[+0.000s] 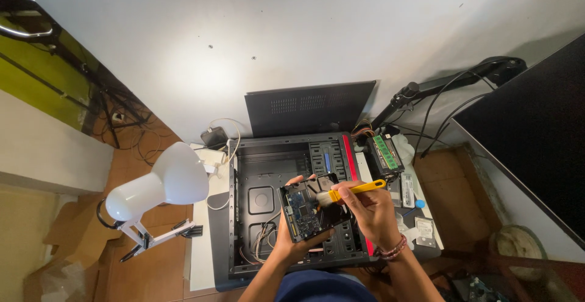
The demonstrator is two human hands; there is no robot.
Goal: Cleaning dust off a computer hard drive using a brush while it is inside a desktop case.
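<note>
The right hand point(372, 214) pinched a yellow brush point(350, 190), bristles on the drive point(314, 207) at its ten o'clock. The left hand point(298, 241) gripped that drive, apparently by its edges, above the open case point(268, 210); a white lamp point(161, 183) stood at nine o'clock.

Both forearms are bare, with no sleeves reaching the wrists. The right hand point(373, 212) carries a beaded bracelet point(393, 250) of reddish and pale strands around its wrist, at about five o'clock from the knuckles. The left hand point(292, 241) wears no ring or band, and dark blue clothing point(320, 287) shows at six o'clock between the arms.
</note>
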